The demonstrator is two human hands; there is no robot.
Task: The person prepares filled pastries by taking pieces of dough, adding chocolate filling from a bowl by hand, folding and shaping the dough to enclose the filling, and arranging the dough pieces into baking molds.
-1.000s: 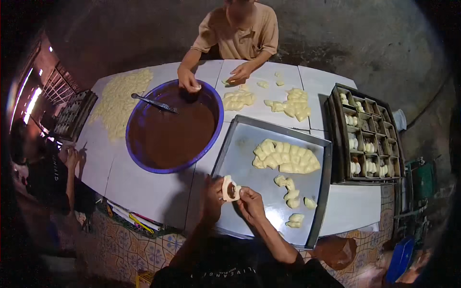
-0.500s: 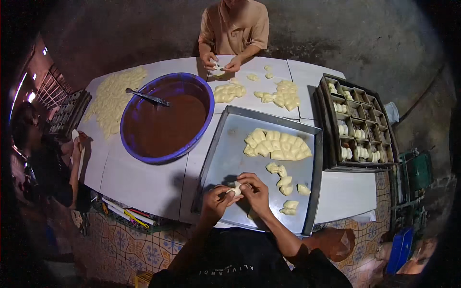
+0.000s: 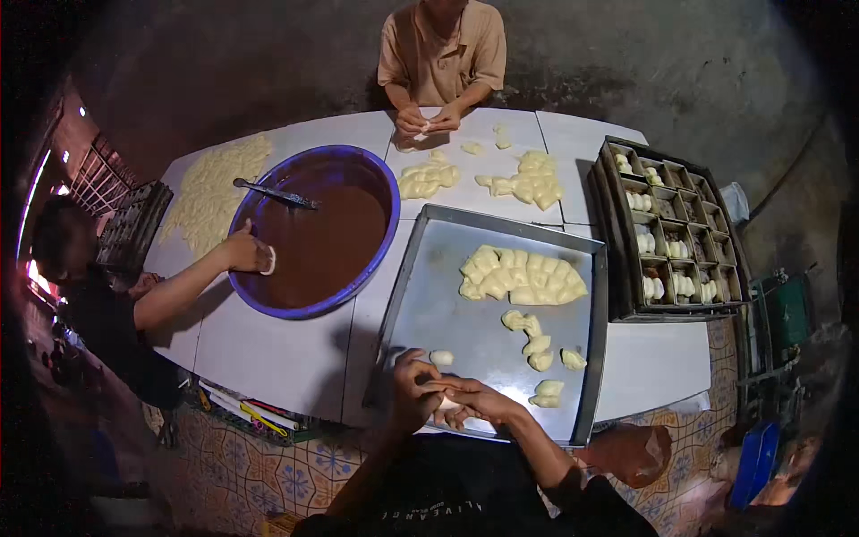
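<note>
My left hand (image 3: 414,394) and my right hand (image 3: 483,401) meet above the near-left part of a metal tray (image 3: 420,259). Both have bent fingers pressed together; whatever is between them is too small and hidden to make out. A small rounded dough piece (image 3: 441,358) lies on the tray just beyond my hands. Farther back on it are a scored slab of pale dough (image 3: 523,277) and several loose lumps (image 3: 540,345). A blue basin (image 3: 386,228) of brown filling, with a metal utensil (image 3: 277,192) in it, stands left of the tray.
A left-side co-worker's hand (image 3: 246,253) dips a pale piece in the basin. The far person's hands (image 3: 428,123) handle dough. Dough pieces cover the white table's left (image 3: 215,188) and back (image 3: 528,179). Compartmented metal moulds (image 3: 676,233) hold pieces at right; more moulds (image 3: 134,224) stand left.
My hands have moved lower, and the small rounded piece now shows beyond them. The left co-worker has reached into the basin. The far person's hand has left the basin and joined the other.
</note>
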